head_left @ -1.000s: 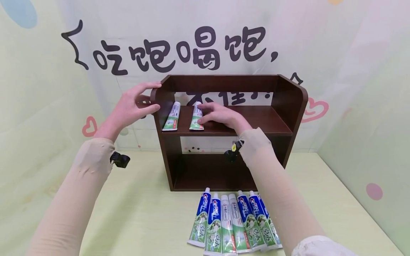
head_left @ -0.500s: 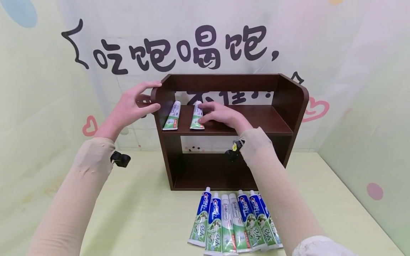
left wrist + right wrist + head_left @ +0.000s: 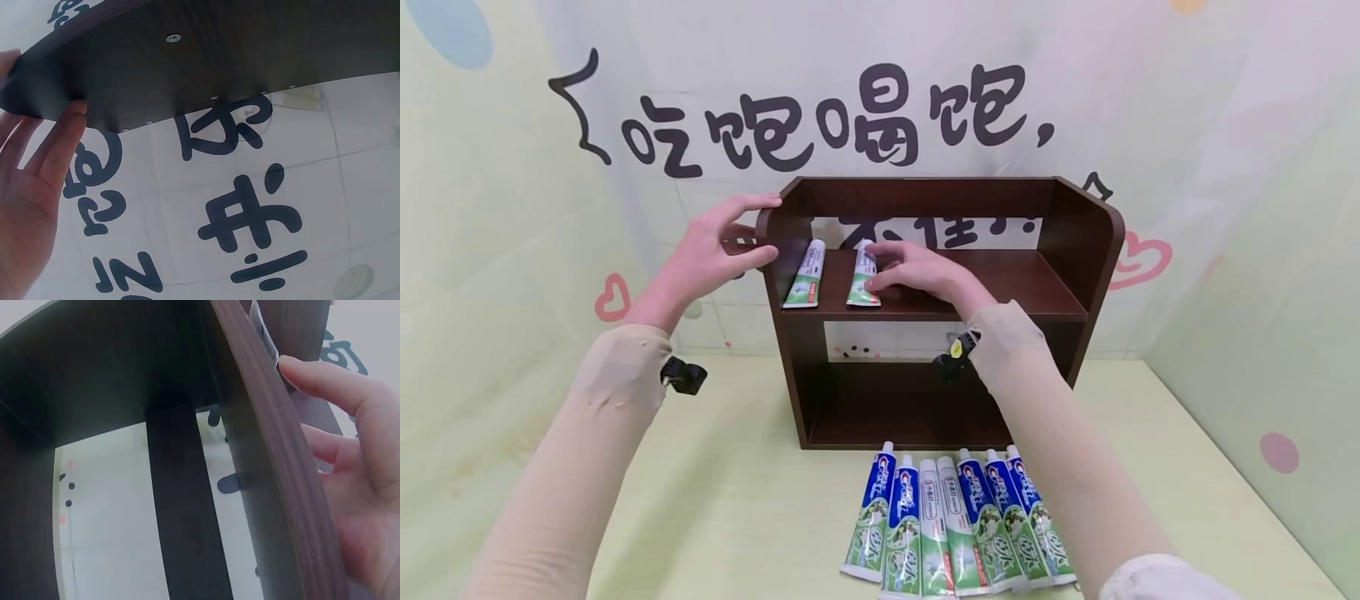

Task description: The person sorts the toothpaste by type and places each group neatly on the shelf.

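In the head view, my left hand holds the upper left side panel of a dark brown two-tier shelf. The left wrist view shows one fingertip against the panel's outer face; other fingers pass behind its edge. On the upper tier, my right hand pinches a white and green toothpaste tube between thumb and fingers; the tube lies cap toward the back. A matching toothpaste tube lies to its left, beside the panel. From the right wrist, the shelf board hides most of the held tube.
Before the shelf, several toothpaste tubes lie in a fanned row on the pale table: blue and green tubes and white and green tubes. My right forearm crosses over the right end of the row. A printed backdrop stands behind.
Both hands stay almost where they were, the right one still on its tube. My right forearm has shifted slightly right, showing more of the rightmost tube on the table.
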Action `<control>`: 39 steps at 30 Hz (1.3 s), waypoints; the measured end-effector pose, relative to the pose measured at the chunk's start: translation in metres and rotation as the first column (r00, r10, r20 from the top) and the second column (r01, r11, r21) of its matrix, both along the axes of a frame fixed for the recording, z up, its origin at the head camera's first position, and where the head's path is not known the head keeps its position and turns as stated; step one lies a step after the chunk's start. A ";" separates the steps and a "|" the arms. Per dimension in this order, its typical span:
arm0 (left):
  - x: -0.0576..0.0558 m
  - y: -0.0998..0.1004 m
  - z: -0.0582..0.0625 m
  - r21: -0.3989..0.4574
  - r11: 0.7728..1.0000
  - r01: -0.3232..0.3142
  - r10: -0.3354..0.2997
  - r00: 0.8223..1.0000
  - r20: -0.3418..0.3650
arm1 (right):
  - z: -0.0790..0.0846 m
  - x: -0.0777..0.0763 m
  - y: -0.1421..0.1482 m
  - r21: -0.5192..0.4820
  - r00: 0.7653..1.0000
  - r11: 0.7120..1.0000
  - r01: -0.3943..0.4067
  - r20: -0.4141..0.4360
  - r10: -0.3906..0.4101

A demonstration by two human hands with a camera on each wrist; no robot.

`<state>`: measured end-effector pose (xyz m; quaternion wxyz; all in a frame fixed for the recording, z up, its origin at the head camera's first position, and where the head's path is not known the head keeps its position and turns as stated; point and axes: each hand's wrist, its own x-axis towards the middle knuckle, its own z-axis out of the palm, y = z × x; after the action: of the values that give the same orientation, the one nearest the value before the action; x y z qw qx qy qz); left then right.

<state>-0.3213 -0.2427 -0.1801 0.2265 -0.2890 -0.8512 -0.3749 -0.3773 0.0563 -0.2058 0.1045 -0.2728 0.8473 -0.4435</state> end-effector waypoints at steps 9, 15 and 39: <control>-0.001 0.000 -0.002 0.004 1.000 0.001 -0.001 1.000 -0.004 | 0.006 0.011 0.008 0.020 0.979 0.999 0.027 -0.201 -0.023; -0.001 0.002 -0.002 -0.008 1.000 0.002 -0.002 1.000 -0.002 | 0.008 0.032 0.026 -0.053 0.950 0.999 -0.012 -0.311 -0.005; -0.004 -0.001 -0.003 -0.009 1.000 -0.010 0.010 1.000 -0.025 | -0.017 0.119 0.092 -0.183 0.816 0.982 -0.056 -0.574 -0.061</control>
<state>-0.3255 -0.2440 -0.1835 0.2378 -0.2905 -0.8514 -0.3663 -0.2587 0.1482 -0.2228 -0.1845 -0.4021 0.7928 -0.4193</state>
